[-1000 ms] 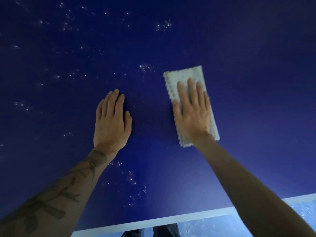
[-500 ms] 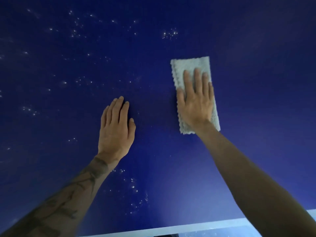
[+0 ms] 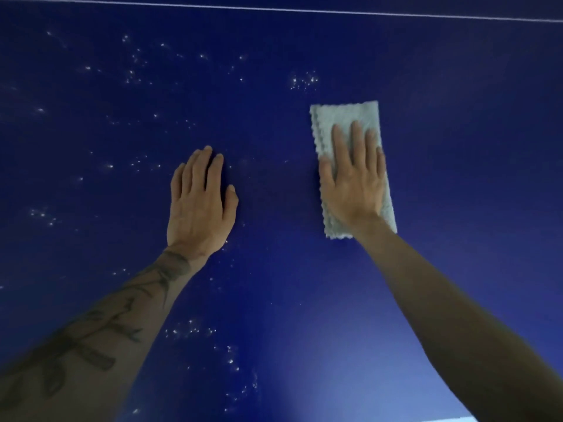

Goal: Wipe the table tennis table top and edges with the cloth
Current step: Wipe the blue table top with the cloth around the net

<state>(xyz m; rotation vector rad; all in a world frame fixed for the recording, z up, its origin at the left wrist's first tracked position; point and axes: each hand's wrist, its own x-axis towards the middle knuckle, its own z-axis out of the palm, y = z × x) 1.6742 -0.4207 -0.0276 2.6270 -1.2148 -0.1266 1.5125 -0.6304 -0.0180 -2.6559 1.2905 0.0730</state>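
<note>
The dark blue table tennis table top point(image 3: 457, 178) fills the view, crossed by a thin white line point(image 3: 274, 9) near its far side, with a pale edge strip point(image 3: 463, 419) cut off at the bottom right; no writing is legible. White specks point(image 3: 303, 80) scatter over the left and centre, while the right portion lies bare. The left hand point(image 3: 199, 205) rests flat on the surface, fingers straight, and the right hand point(image 3: 355, 184) presses flat on the folded pale cloth point(image 3: 344, 114), just right of centre.
</note>
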